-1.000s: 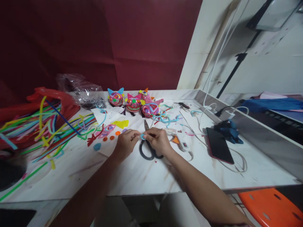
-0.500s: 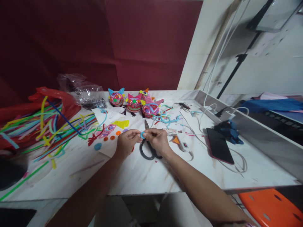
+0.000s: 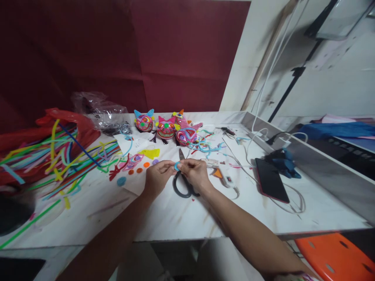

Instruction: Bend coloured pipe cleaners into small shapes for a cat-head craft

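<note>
Between the fingertips of both hands is a small light-blue coil of pipe cleaner (image 3: pixel 177 166). My left hand (image 3: pixel 158 176) pinches it from the left, and my right hand (image 3: pixel 195 174) pinches its right side. Black-handled scissors (image 3: pixel 182 194) lie on the table under my right hand, which partly hides them. To the left of my left hand are small orange discs (image 3: pixel 139 170) and a blue disc (image 3: pixel 121 181). A pink coiled piece (image 3: pixel 134 161) and a red twisted piece (image 3: pixel 117 168) lie beyond them.
Colourful animal-head figures (image 3: pixel 166 128) stand at the back. Pipe cleaners (image 3: pixel 73 150) spill from a red bag (image 3: pixel 84 127) on the left. A glue gun (image 3: pixel 227 178), a phone (image 3: pixel 271 180) and white cables (image 3: pixel 301 201) are on the right. An orange stool (image 3: pixel 336 257) stands below the table.
Almost nothing has moved. Both hands keep their pinch on the blue coil, with only a slight shift of the fingers.
</note>
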A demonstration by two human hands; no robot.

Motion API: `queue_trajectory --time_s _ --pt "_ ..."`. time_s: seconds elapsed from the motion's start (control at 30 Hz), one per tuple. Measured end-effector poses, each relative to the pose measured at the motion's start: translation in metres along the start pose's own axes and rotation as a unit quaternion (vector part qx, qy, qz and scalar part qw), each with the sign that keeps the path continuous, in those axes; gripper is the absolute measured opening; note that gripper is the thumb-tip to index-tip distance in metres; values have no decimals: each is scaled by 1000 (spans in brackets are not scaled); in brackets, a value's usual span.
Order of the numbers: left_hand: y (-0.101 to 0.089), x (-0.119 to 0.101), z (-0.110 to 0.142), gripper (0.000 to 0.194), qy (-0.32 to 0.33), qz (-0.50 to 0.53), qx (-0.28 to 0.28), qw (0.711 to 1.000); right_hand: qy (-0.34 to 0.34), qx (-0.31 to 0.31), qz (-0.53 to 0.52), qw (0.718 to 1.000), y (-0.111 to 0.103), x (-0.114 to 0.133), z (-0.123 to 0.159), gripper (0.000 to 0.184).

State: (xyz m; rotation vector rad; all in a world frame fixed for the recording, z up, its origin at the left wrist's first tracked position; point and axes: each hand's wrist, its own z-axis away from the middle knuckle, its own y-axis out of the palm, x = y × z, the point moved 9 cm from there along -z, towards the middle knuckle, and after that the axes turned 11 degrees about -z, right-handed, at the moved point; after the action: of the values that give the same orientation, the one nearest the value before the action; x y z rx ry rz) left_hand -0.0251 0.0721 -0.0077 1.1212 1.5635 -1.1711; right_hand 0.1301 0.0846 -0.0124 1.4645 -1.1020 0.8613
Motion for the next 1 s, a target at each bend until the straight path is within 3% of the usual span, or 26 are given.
queue_trajectory --time_s 0.17,0.33,0.6,0.77,0.87,1.0 --pt "3 1 2 34 -43 55 0 998 -23 -12 12 1000 -1 2 2 18" --pt "1 3 1 33 -64 61 5 996 -12 23 29 999 3 -2 0 19" --pt "-5 -13 0 26 56 -76 3 996 -148 113 175 967 16 30 7 13" --pt "0 -5 0 27 33 -62 18 997 -107 73 145 981 7 21 4 13" --pt "1 -4 -1 22 35 -129 26 991 -75 63 130 987 4 11 0 15" --pt "-1 -14 0 20 88 -203 19 975 -168 112 207 957 15 31 7 13"
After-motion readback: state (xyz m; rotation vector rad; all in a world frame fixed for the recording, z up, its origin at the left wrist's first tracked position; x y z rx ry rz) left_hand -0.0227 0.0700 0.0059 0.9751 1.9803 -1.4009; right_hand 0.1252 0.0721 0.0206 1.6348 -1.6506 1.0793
